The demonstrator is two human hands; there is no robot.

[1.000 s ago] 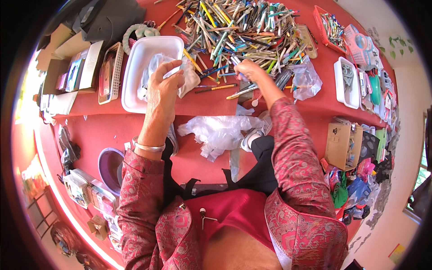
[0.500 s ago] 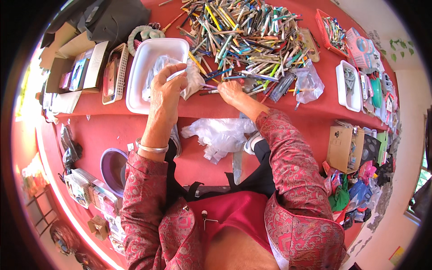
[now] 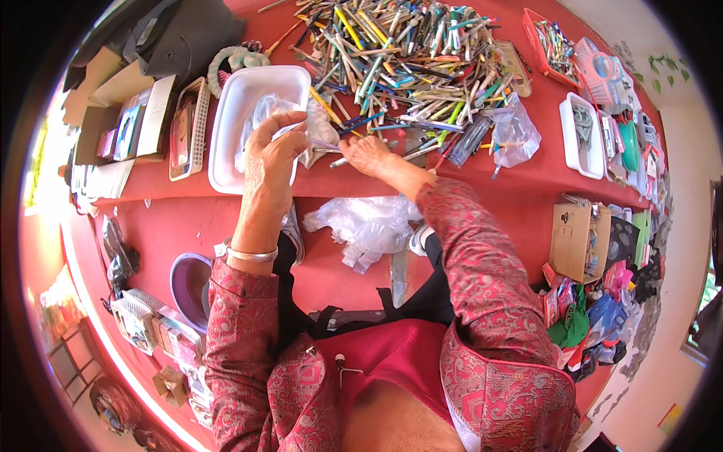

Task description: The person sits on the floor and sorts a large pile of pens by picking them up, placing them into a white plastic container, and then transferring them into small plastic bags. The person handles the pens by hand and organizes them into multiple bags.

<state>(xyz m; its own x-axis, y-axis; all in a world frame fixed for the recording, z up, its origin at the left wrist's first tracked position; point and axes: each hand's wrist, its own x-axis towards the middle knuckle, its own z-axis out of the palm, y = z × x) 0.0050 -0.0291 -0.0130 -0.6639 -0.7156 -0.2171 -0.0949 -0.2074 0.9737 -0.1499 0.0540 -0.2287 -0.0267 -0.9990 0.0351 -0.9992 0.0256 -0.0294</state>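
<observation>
- While the left hand (image 3: pixel 273 151) is raised at the right side of a white plastic tub (image 3: pixel 224 147), the right hand (image 3: pixel 367 155) is low at the near edge of a heap of pens and pencils (image 3: pixel 410 64).
- The left hand's thumb and forefinger curve toward each other with a gap between them; something pale shows there, and I cannot tell whether they have hold of it.
- The right hand's fingers are bent and close together, their tips at the end of a slim lilac pen (image 3: pixel 324 145) that points toward the left hand; whether they grip it I cannot tell.
- A grey pen (image 3: pixel 340 162) juts out below the right hand, its other end hidden.
- The heap spreads over the red tabletop (image 3: pixel 339 182) beyond the right hand, pens and pencils crossing at many angles.
- A clear plastic bag (image 3: pixel 263 111) lies in the tub, and a crumpled white bundle (image 3: pixel 322 126) lies just beside the tub's right wall.
- Another clear bag (image 3: pixel 517 134) rests at the heap's right edge.
- Farther right are a red basket (image 3: pixel 534 41) of pens and a small white tray (image 3: pixel 575 164) with grey items inside.
- Crumpled clear plastic (image 3: pixel 365 226) lies below the table edge, between the person's feet.
</observation>
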